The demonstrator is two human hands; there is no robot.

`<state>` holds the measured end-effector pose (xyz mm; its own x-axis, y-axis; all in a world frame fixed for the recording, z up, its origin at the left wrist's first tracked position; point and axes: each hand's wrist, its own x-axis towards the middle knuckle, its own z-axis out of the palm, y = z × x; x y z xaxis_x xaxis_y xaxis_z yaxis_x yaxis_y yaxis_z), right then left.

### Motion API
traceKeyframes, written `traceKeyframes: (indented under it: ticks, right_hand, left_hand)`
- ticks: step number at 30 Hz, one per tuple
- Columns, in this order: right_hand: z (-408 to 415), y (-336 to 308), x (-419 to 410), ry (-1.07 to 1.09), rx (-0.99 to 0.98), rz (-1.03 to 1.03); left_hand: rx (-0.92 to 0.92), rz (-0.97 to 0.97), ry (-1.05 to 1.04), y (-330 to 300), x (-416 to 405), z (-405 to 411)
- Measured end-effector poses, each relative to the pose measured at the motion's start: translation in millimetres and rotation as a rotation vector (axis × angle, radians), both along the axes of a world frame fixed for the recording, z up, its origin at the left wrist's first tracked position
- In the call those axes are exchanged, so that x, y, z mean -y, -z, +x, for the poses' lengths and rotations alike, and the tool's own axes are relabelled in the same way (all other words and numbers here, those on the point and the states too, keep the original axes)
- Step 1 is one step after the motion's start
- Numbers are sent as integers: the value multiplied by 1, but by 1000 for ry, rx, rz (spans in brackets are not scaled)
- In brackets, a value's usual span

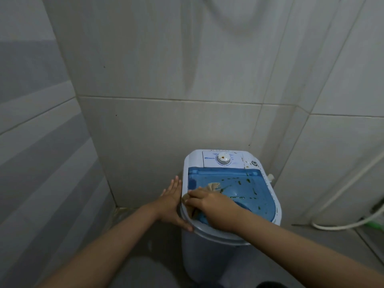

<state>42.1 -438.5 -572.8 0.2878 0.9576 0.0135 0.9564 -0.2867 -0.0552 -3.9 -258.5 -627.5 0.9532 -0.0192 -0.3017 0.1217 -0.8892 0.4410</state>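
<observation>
Left hand (172, 202), flat and holding nothing, braced the washer's (207, 258) left edge; right hand's (214, 206) near-straight fingers pressed a cloth (214, 186) on the lid (255, 190) to wipe it.

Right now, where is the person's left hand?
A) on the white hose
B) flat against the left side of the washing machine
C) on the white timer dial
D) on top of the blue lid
B: the left hand lies with straight fingers against the left side of the small washing machine, while the right hand presses a beige cloth on the blue lid.
</observation>
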Motion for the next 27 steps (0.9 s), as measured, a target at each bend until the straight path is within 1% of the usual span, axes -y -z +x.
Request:
traceKeyframes:
  ticks: [7, 15, 22, 24, 27]
  right_hand:
    - [-16, -12, 37, -24, -90, -34]
    - [-8, -14, 66, -53, 32, -183]
    - [0, -44, 89, 81, -26, -373]
    - [13, -53, 96, 163, -95, -326]
    - [46, -65, 106, 360, -230, -123]
  left_hand:
    - [-16, 75, -11, -7, 2, -1]
    - [33, 82, -3, -18, 11, -13]
    - [-12, 75, -41, -33, 25, -14]
    - [-40, 75, -45, -32, 32, -11]
    - [-94, 91, -72, -29, 39, -6]
